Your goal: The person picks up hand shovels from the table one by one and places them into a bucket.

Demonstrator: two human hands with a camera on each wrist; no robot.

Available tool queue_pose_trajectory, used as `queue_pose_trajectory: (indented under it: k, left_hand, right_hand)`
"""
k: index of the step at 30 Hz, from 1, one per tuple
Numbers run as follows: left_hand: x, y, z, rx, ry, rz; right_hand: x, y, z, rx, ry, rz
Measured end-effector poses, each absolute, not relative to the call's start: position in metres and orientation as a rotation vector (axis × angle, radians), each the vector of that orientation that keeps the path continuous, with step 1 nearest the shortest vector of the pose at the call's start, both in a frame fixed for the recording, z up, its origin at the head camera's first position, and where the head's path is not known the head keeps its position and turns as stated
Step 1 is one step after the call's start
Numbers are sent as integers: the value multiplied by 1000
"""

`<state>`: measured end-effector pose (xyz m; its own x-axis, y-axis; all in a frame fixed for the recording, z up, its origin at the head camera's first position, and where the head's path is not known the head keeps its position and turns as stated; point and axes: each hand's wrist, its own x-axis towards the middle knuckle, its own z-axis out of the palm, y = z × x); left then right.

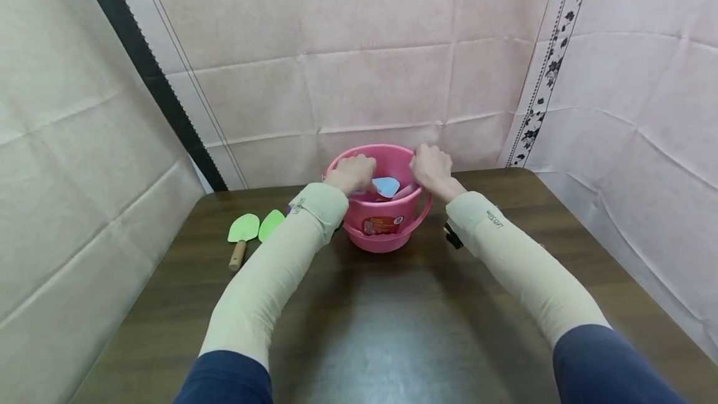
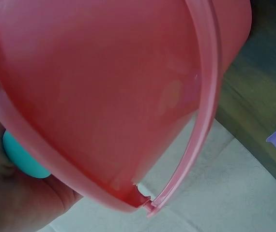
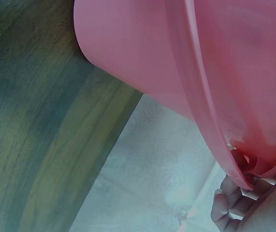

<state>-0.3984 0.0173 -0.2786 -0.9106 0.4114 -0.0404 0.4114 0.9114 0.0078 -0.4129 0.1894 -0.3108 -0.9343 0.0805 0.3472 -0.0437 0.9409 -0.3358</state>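
**Pink bucket, far side of the desk, could tip**

Desk (image 1: 381,329) carries the bucket (image 1: 381,211) near its far edge. Main risk, I'd judge: an uneven pull tipping it, loose contents spilling. Lesser risk: the handle (image 2: 210,72) popping off its joint if twisted. My right fingers (image 3: 220,208) grasp rim and handle end; my left hand (image 1: 354,173) is over the opposite rim, its grasp I cannot tell.

Bucket: smooth pink, handle slung across the near side, red label (image 1: 382,225), blue piece (image 1: 387,187) inside. Rounded turquoise piece (image 2: 24,157) by left palm.
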Motion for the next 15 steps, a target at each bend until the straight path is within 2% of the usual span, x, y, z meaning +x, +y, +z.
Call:
queue_pose_trajectory:
  k: [15]
  left_hand:
    - [-402, 12, -292, 618, 3007, -36]
  right_hand:
    - [-414, 191, -311, -59, -2732, 472]
